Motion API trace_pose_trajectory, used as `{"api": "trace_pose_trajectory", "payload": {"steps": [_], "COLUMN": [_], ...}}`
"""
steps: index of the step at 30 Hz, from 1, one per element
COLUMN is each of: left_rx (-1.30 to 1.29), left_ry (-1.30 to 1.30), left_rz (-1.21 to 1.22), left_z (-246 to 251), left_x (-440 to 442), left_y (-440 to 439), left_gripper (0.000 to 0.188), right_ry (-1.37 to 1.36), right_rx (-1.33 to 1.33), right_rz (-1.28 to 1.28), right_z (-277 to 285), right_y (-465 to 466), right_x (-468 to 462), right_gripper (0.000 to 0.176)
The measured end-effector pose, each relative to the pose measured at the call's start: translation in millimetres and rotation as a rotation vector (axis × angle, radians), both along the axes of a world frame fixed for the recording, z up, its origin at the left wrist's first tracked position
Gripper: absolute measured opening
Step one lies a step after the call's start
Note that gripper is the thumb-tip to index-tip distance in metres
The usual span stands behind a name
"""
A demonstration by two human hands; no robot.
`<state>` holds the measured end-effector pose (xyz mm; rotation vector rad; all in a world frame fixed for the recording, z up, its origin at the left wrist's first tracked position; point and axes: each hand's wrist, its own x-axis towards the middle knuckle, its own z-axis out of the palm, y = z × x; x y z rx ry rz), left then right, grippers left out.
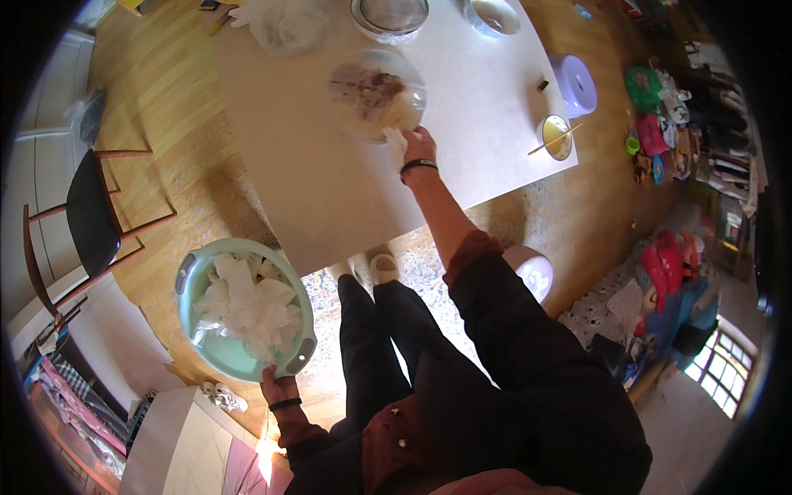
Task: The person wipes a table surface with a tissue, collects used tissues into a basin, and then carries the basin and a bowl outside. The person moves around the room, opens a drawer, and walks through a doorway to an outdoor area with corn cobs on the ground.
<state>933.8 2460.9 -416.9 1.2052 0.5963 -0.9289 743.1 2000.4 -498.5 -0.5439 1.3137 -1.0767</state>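
At the lower left, my left hand (279,390) grips the rim of a light green plastic basin (213,361), which holds crumpled white tissues (250,303) and a bit of clear film. My right hand (419,147) reaches over the table and pinches a white tissue (396,146). That tissue is at the near edge of a round, clear dish or lid (352,120) with dark brown and pale residue on it. Whether the tissue touches the dish cannot be told. Fingers of both hands are partly hidden.
On the white table (315,216) are a plastic bag (281,28), a round sieve or pan (391,15), a glass bowl (495,17), a small black object (542,85) and a bowl with chopsticks (555,141). Purple stools (576,86) and a chair (93,213) stand around.
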Motion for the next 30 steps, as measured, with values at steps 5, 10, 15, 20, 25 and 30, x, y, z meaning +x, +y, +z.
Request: {"api": "trace_pose_trajectory", "payload": {"steps": [5,10,15,20,25,30], "left_rx": [0.028,0.035,-0.007,-0.035,-0.031,-0.001], "left_ry": [0.003,-0.026,-0.018,-0.023,-0.070,-0.111], "left_rz": [-0.034,-0.069,-0.130,-0.139,-0.118,-0.034], "left_z": [2.4,-2.4,-6.5,2.4,19.5,37.7], "left_x": [7.1,22.8,40.1,44.7,26.3,-31.4], "left_y": [-0.3,0.4,-7.7,-16.8,-28.0,-43.1], "left_gripper": [0.047,0.045,0.039,0.041,0.041,0.044], "right_ry": [-0.007,0.023,0.254,0.202,0.277,0.303], "right_rx": [0.005,0.038,-0.019,0.182,0.278,0.113], "right_rz": [-0.015,0.082,0.270,0.113,0.090,0.320], "right_z": [11.0,14.1,15.5,38.6,29.9,9.5], "right_y": [-3.6,-16.6,-13.8,35.0,64.9,43.6], "right_x": [30.7,9.9,-34.1,-127.3,-209.5,-226.5], "right_gripper": [0.023,0.028,0.034,0.030,0.023,0.017]}}
